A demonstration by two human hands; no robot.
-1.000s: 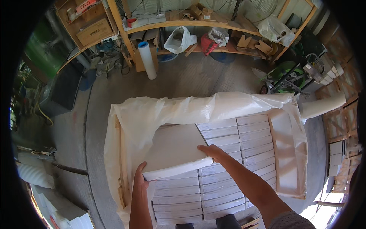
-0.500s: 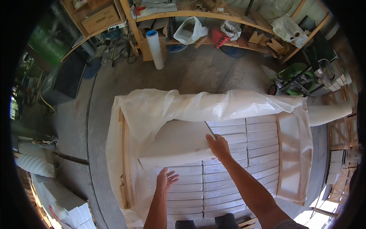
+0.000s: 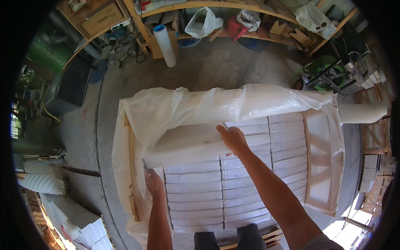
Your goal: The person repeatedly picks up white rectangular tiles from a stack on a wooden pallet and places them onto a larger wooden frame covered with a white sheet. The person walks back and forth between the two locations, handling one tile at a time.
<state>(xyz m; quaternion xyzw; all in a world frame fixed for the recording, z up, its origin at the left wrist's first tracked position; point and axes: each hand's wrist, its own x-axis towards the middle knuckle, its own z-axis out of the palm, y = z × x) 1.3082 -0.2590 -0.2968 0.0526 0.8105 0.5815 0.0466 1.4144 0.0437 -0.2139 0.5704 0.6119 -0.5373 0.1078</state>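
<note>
In our plastic-lined crate (image 3: 325,160), white boxes (image 3: 243,202) already fill near and right rows; far left, one wide carton (image 3: 183,143) seems not yet flush. Our right hand's (image 3: 234,140) fingers grip its right edge; our left hand (image 3: 154,184) is at its near-left corner, grip unclear.

Soft, moderate light fills the middle. Glare burns out a patch at lower right, and 1 smaller patch glows at the far left edge. The plastic sheet (image 3: 250,102) shines at centre; the floor (image 3: 212,62) above is dim. Fisheye distortion bends the shelf (image 3: 196,5); all 4 corners are black. The left hand (image 3: 154,184) looks slightly soft.
</note>
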